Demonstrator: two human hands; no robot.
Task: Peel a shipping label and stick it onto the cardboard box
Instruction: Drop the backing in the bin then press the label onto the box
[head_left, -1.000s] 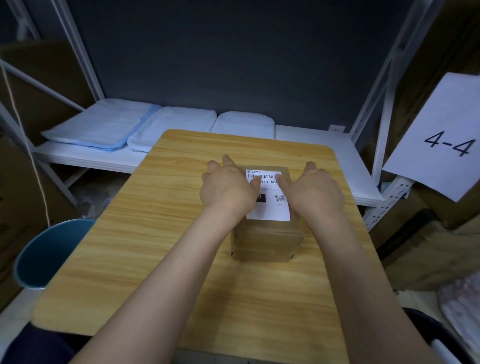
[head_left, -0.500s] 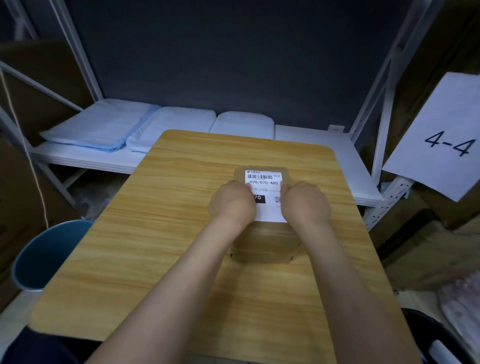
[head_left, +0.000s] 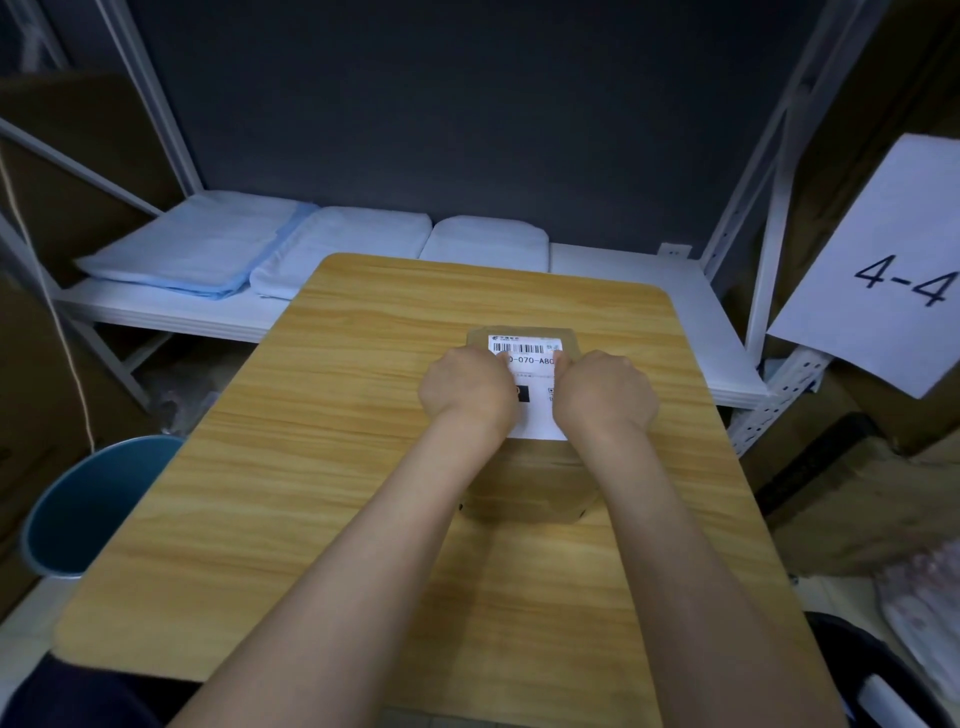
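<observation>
A small brown cardboard box (head_left: 527, 480) stands on the wooden table (head_left: 322, 467), right of its middle. A white shipping label (head_left: 535, 374) with a barcode and printed code lies flat on the box's top. My left hand (head_left: 467, 392) rests on the label's left side with fingers curled under, knuckles pressing down. My right hand (head_left: 602, 395) does the same on the label's right side. Both hands cover the label's side edges; only its middle strip and top line show.
A blue bin (head_left: 88, 509) stands on the floor left of the table. Behind the table a white shelf (head_left: 649, 291) carries folded pale blue and white cloths (head_left: 208, 244). A paper sign reading 4-4 (head_left: 893, 265) hangs at the right, with cardboard boxes below it.
My hands went from lying flat with fingers spread on the label to curled fists, slid toward me, then moved slightly forward along the label again. The box has not moved.
</observation>
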